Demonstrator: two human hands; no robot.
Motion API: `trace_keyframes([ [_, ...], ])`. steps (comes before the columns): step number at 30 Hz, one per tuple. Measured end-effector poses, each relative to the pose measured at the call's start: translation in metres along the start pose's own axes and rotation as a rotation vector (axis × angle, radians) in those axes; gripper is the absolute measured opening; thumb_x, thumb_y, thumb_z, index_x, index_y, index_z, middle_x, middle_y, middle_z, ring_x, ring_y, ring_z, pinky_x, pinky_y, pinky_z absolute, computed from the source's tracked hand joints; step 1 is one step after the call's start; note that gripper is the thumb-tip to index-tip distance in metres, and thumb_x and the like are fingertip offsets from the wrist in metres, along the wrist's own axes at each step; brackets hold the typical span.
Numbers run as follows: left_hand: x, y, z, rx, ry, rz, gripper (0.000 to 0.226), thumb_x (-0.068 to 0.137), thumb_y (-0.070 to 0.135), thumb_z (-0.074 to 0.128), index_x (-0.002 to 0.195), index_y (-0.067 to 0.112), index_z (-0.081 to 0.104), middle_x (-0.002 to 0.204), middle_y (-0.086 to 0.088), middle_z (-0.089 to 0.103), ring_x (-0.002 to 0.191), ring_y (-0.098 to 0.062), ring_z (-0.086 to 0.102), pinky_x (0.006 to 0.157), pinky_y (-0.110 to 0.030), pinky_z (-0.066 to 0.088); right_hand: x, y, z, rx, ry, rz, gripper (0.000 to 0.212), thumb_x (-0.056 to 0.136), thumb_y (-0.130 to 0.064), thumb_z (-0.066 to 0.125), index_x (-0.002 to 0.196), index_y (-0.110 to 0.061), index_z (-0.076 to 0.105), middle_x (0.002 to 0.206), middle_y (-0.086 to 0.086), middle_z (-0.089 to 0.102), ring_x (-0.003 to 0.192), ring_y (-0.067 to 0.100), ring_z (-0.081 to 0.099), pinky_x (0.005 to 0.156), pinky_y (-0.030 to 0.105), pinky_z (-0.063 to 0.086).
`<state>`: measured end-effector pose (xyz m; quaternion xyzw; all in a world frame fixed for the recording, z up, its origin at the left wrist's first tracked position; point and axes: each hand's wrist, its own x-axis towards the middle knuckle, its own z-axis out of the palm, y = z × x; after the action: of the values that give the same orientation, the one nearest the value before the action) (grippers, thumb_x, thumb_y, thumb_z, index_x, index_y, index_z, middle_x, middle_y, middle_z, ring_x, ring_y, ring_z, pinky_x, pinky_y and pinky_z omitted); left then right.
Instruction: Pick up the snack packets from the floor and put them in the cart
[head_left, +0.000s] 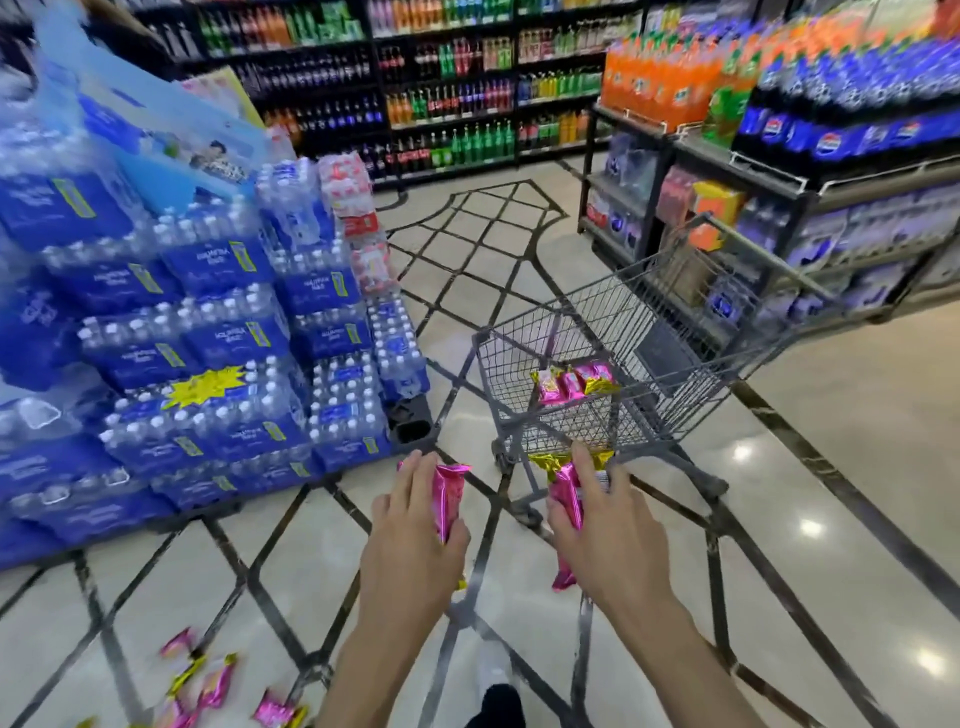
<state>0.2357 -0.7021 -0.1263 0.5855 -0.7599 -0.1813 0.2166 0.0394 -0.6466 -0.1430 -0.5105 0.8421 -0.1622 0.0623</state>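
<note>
My left hand (415, 530) grips a pink snack packet (448, 493) in the air, just short of the cart. In my right hand (605, 530) is a pink and gold snack packet (563, 493), held close to the cart's near end. The grey wire shopping cart (670, 332) stands straight ahead on the floor, with several pink and gold packets (574, 382) lying in its basket. More pink and gold packets (208, 686) lie scattered on the floor at the lower left.
A tall stack of shrink-wrapped water bottle packs (208, 322) rises on the left. A black display rack with soda bottles (831, 156) stands on the right behind the cart. Drink shelves (441, 78) line the back. The tiled floor (831, 493) has dark lines.
</note>
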Motion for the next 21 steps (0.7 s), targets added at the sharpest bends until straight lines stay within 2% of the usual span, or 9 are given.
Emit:
trace_keyframes([
  [3,0.055,0.004,0.029,-0.019,0.003,-0.031,0.073,0.089,0.029,0.065,0.153,0.028,0.032,0.160,0.009,0.032,0.134,-0.019,0.040,0.099,-0.037,0.046,0.044,0.014,0.012,-0.021,-0.028,0.039,0.069,0.098,-0.061,0.041,0.152,-0.042,0.003,0.145,0.009,0.043,0.119,0.027,0.057,0.079,0.034,0.056],
  [6,0.122,0.015,0.058,-0.029,-0.021,-0.054,0.071,0.089,0.033,0.063,0.151,0.029,0.030,0.157,0.010,0.032,0.129,-0.023,0.047,0.089,-0.039,0.051,0.099,0.031,0.013,-0.077,-0.037,0.070,0.066,0.098,-0.059,0.042,0.152,-0.040,0.008,0.139,0.009,0.049,0.115,0.028,0.059,0.077,0.035,0.056],
  [10,0.209,0.039,0.078,-0.024,-0.054,0.016,0.072,0.090,0.034,0.063,0.152,0.026,0.028,0.157,0.006,0.032,0.124,-0.027,0.047,0.088,-0.035,0.049,0.184,0.041,0.000,-0.135,-0.019,0.126,0.065,0.098,-0.058,0.043,0.152,-0.039,0.011,0.141,0.011,0.048,0.117,0.031,0.060,0.080,0.038,0.056],
  [15,0.302,0.060,0.096,0.000,-0.094,0.102,0.067,0.089,0.033,0.061,0.148,0.026,0.030,0.156,0.007,0.031,0.114,-0.027,0.047,0.083,-0.037,0.049,0.274,0.047,0.001,-0.109,0.010,0.172,0.067,0.097,-0.058,0.048,0.151,-0.039,0.013,0.133,0.010,0.050,0.110,0.031,0.062,0.074,0.041,0.058],
  [19,0.356,0.075,0.112,-0.011,-0.085,0.091,0.069,0.088,0.027,0.063,0.149,0.025,0.032,0.156,0.006,0.032,0.112,-0.025,0.047,0.086,-0.038,0.049,0.321,0.054,0.011,-0.095,-0.023,0.211,0.073,0.096,-0.061,0.047,0.153,-0.040,0.007,0.137,0.012,0.050,0.113,0.031,0.063,0.079,0.045,0.060],
  [21,0.379,0.080,0.125,-0.019,-0.080,0.079,0.070,0.088,0.026,0.065,0.149,0.024,0.031,0.155,0.005,0.032,0.110,-0.024,0.047,0.083,-0.036,0.047,0.344,0.057,0.018,-0.086,-0.058,0.207,0.072,0.095,-0.064,0.044,0.153,-0.040,0.007,0.141,0.011,0.049,0.117,0.030,0.062,0.083,0.045,0.060],
])
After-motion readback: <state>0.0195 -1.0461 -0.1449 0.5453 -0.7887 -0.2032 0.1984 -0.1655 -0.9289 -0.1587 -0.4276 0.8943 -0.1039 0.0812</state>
